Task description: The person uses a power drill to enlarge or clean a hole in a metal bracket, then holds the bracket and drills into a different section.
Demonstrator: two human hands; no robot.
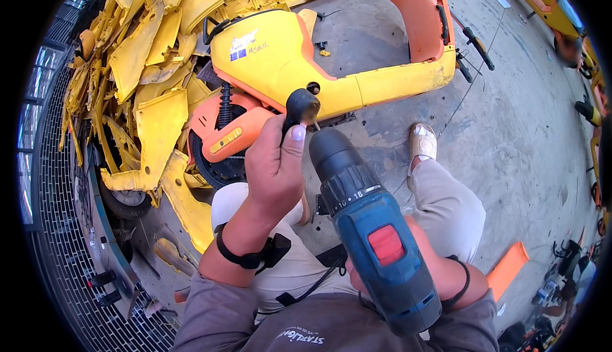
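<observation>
Two bare hands are at work beside a yellow and orange scooter [268,52]. The left hand [274,167] grasps a black part [298,105] with a rounded end, the thumb pressed along its near side. The right hand [417,234] is wrapped around the handle of a blue and black drill [379,244], which hides most of that grip. The drill points up and to the left, its chuck [331,145] just beside the black part; a thin bit [317,126] shows between them, but whether it touches cannot be told. Both part and drill are held above the floor [503,161], in front of the scooter's lower edge. A dark spring [225,107] stands by the scooter's orange rear cover [236,134]. Yellow panels [153,46] lie heaped at left, and an orange panel [508,269] rests on the floor at right.
</observation>
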